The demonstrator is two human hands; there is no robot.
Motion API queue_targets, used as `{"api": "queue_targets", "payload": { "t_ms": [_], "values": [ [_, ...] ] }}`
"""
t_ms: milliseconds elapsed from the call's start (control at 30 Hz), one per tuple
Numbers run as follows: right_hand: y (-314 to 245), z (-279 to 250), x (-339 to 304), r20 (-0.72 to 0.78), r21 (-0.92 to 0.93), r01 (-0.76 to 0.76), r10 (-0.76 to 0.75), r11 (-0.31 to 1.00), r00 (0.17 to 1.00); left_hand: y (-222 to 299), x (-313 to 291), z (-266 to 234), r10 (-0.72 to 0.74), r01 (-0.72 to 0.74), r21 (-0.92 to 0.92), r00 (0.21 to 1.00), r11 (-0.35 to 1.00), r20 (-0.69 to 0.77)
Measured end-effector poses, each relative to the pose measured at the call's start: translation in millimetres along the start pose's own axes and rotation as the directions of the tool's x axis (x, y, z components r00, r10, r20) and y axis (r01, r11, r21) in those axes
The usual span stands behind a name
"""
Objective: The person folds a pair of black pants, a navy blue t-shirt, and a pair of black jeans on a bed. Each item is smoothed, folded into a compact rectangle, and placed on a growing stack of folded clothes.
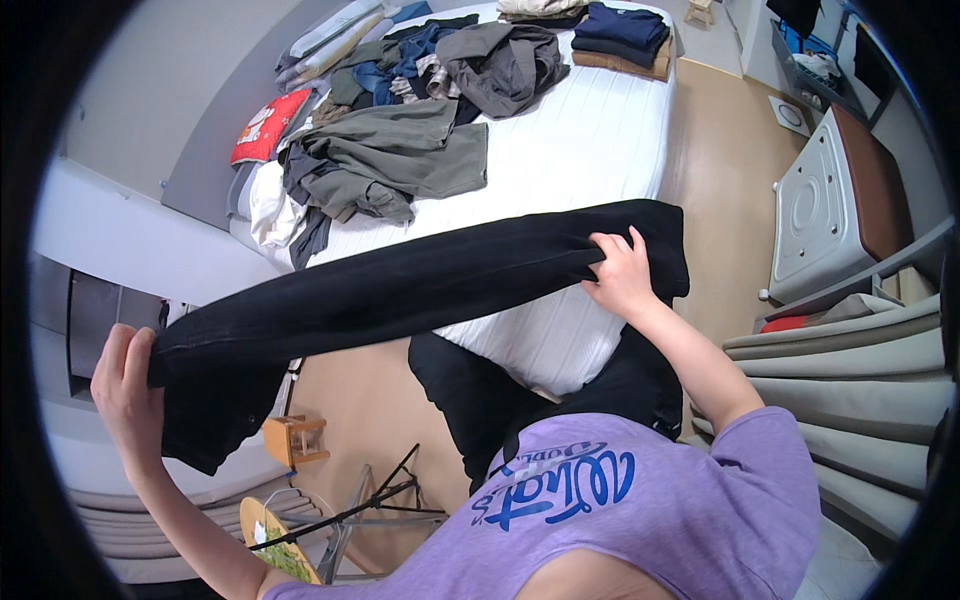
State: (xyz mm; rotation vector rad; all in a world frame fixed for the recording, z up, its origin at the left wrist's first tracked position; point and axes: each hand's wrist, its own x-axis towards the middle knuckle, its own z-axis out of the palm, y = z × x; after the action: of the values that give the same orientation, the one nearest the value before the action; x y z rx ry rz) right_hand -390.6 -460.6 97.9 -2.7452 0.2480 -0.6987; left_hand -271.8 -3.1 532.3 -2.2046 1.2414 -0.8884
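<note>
A pair of black trousers [400,285] is stretched lengthwise between my two hands, above the near edge of the bed. At its left end my left hand [128,385] is closed on the waist part, and some black cloth hangs down below it. My right hand [620,270] grips the cloth near the other end, its thumb and fingers pinching a fold. Past my right hand, the leg end droops at the far right. Beyond the trousers, a grey-green garment [400,155] lies loosely spread on the bed.
The bed [580,150] has a white cover. On it lie a heap of clothes [500,65], a folded stack [620,40] and a red cushion [270,125]. A white-and-brown cabinet [835,200] stands to the right. Below left are a small wooden stool [295,440] and a folding rack [380,495].
</note>
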Motion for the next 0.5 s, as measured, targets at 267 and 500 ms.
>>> {"api": "queue_targets", "payload": {
  "t_ms": [267, 500],
  "values": [
    [55.3, -155.9, 31.2, -0.168, -0.101, 0.202, -0.217, 0.974, 0.962, -18.5, -30.3, 55.9, -0.266, 0.290, -0.246, 0.956, 0.925, 0.128],
    [45.0, -241.8, 104.1, 0.527, 0.037, 0.079, -0.086, 0.996, 0.846, -29.7, -46.9, 188.7, -0.263, 0.460, -0.487, 0.869, 0.742, 0.420]
  ]
}}
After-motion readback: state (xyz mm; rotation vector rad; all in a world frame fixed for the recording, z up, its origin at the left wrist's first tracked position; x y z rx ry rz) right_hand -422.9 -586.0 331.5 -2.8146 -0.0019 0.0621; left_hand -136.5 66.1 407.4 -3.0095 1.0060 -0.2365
